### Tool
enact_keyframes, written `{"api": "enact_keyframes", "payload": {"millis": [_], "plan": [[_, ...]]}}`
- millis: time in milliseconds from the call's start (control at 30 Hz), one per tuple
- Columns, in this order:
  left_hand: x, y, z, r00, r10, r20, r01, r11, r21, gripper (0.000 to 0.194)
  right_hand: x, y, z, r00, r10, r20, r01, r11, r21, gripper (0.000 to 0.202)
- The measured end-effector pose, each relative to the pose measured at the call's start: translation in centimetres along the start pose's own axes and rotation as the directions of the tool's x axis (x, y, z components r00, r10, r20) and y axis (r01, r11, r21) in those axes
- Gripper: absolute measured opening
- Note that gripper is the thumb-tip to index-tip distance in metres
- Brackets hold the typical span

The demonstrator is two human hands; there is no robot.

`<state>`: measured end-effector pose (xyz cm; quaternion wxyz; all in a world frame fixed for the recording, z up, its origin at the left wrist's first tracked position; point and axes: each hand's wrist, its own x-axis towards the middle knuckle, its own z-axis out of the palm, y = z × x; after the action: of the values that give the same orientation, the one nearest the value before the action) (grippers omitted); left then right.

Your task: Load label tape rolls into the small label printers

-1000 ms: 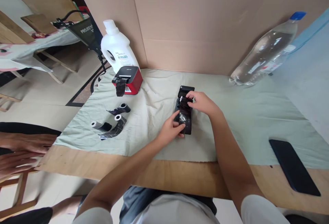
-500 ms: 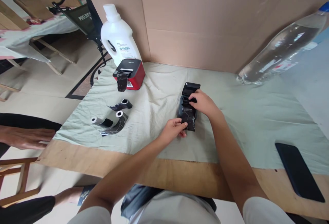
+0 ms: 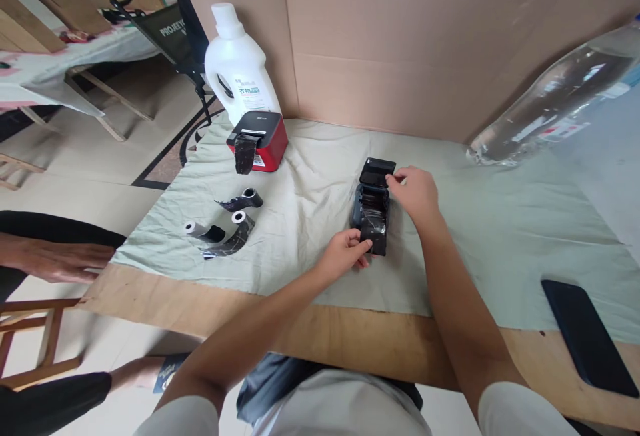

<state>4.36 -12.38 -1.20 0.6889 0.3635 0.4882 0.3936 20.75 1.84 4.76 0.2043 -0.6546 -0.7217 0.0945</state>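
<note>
A small dark printer (image 3: 357, 213) stands on the pale green cloth with its black lid (image 3: 377, 173) raised. Black paper (image 3: 375, 231) comes out of it toward me. My left hand (image 3: 345, 251) pinches the paper's lower left edge between thumb and fingers. At the lid's right edge is my right hand (image 3: 414, 191), thumb and fingertips closed on it. To the left lie several loose paper rolls, among them a roll with a curved dark strip (image 3: 239, 236). A red and black printer (image 3: 270, 149) sits behind them with a dark strip hanging from its front.
A white jug (image 3: 243, 69) stands behind the red printer. A large clear bottle (image 3: 555, 99) leans at the back right. A black phone (image 3: 590, 336) lies near the front right edge. Another person's hand (image 3: 65, 259) is at the far left.
My right hand has moved from inside the dark printer up and right to its raised lid. My left hand still holds the paper. The view has shifted slightly.
</note>
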Motion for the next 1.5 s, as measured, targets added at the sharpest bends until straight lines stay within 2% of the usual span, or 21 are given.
{"api": "enact_keyframes", "payload": {"millis": [67,133,200,367,500,733,833,933,1133,1233,1367,1500], "plan": [[-0.2,0.2,0.2,1.000,-0.017,-0.001,0.017,1.000,-0.004,0.032,0.2,0.5,-0.3,0.998,0.017,-0.065,-0.012,0.998,0.068,0.031],[-0.4,0.5,0.3,0.999,-0.039,-0.007,0.039,0.999,-0.007,0.026,0.4,0.9,-0.3,0.999,-0.026,-0.040,0.032,0.986,0.166,0.049],[-0.6,0.8,0.4,0.998,-0.057,-0.016,0.057,0.998,-0.002,0.019,0.5,1.2,-0.1,0.995,-0.097,0.001,0.093,0.962,0.258,0.059],[-0.8,1.3,0.4,0.998,-0.061,-0.027,0.061,0.998,0.005,0.012,0.6,1.2,-0.1,0.973,-0.229,-0.001,0.219,0.929,0.298,0.042],[-0.8,1.2,0.4,0.999,-0.044,-0.009,0.044,0.999,-0.005,0.009,0.3,1.0,-1.2,0.937,-0.328,0.122,0.280,0.912,0.301,0.037],[-0.8,1.0,0.2,0.999,-0.028,0.023,0.028,1.000,-0.012,0.006,-0.7,0.4,-2.8,0.851,-0.391,0.351,0.290,0.906,0.307,0.031],[-0.8,1.0,0.2,0.999,-0.015,0.033,0.015,1.000,-0.016,0.006,-0.7,0.2,-2.6,0.835,-0.385,0.393,0.274,0.910,0.310,0.028],[-0.8,1.0,0.2,0.999,-0.014,0.038,0.014,1.000,-0.020,0.008,-0.6,0.2,-2.2,0.842,-0.355,0.406,0.246,0.923,0.297,0.023],[-0.8,1.0,0.3,0.999,-0.014,0.035,0.016,0.998,-0.059,0.013,-0.3,0.4,-1.4,0.855,-0.332,0.399,0.241,0.935,0.262,0.052],[-0.5,0.9,0.1,0.999,-0.005,0.047,0.008,0.998,-0.064,0.014,0.1,0.4,-1.4,0.835,-0.300,0.461,0.174,0.939,0.296,0.052],[-0.1,1.0,-0.4,0.993,-0.022,0.117,0.025,0.999,-0.025,0.011,0.6,0.3,-1.4,0.826,-0.201,0.526,0.045,0.955,0.295,0.054],[0.0,1.7,-0.7,0.983,-0.087,0.163,0.092,0.995,-0.023,0.010,0.7,0.2,-1.2,0.826,-0.158,0.541,0.035,0.973,0.230,0.056]]}}
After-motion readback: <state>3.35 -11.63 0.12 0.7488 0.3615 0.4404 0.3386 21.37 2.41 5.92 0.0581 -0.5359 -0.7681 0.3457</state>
